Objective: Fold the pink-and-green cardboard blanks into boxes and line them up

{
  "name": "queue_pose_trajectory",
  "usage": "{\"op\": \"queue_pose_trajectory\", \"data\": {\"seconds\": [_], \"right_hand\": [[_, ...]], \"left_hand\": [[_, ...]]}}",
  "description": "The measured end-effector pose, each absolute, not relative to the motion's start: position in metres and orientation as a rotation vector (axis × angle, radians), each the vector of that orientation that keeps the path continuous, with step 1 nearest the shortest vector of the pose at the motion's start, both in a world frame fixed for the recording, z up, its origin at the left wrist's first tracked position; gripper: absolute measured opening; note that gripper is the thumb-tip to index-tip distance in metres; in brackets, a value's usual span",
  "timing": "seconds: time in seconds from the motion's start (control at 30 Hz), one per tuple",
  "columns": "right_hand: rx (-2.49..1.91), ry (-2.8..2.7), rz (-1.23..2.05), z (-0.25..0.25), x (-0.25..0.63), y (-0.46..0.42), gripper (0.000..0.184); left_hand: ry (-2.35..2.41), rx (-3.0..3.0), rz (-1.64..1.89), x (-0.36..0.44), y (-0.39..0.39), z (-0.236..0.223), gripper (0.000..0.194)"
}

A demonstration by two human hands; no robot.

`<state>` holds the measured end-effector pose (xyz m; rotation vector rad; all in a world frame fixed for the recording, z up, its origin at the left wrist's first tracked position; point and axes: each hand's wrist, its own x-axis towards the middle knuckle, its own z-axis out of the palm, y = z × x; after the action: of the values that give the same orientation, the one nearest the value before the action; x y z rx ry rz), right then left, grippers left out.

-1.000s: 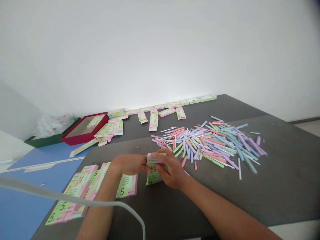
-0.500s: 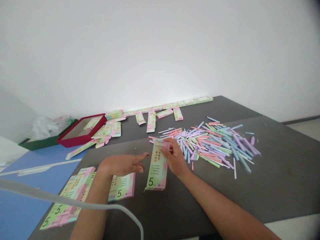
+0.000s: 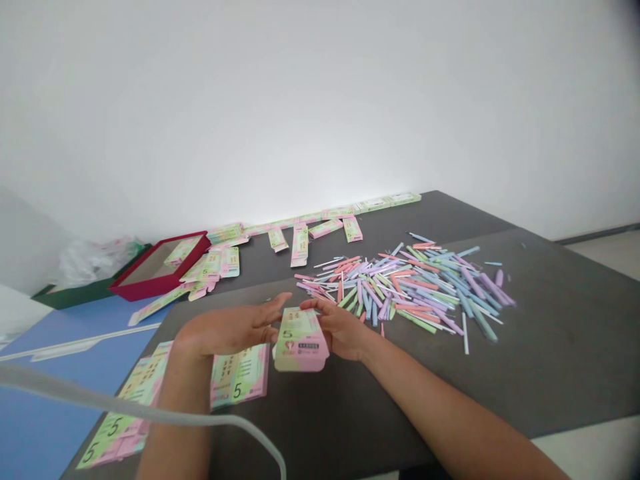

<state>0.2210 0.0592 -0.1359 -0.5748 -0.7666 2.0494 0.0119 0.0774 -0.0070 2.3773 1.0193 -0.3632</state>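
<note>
Between your left hand (image 3: 227, 331) and right hand (image 3: 340, 327), a pink-and-green printed paperboard carton (image 3: 301, 340) sits above the dark table (image 3: 550, 333), your spread fingers (image 3: 265, 315) at its sides, whether gripping you cannot tell, pastel plastic sticks (image 3: 410, 287) just beyond your right fingertips.

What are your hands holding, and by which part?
The left hand and right hand are at the two sides of a pink-and-green cardboard box, near its far end. Whether they grip it or it rests on the table cannot be told.

Bare hands (image 3: 225, 333), pale grey cable (image 3: 100, 400)
</note>
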Motion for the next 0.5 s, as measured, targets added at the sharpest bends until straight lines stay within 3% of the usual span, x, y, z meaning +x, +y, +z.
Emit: {"op": "queue_pose_trajectory", "data": {"seconds": [0.27,0.5], "right_hand": [[-0.786,-1.543,1.575,-0.151,0.225,0.067,0.034],[-0.539,-1.755,1.168,-0.134,0.218,0.050,0.038]], "left_hand": [[0.852,2.313,-0.261,0.023,0.077,-0.004,0.071],[0.762,2.276,-0.243,0.030,0.085,-0.021,0.078]]}}
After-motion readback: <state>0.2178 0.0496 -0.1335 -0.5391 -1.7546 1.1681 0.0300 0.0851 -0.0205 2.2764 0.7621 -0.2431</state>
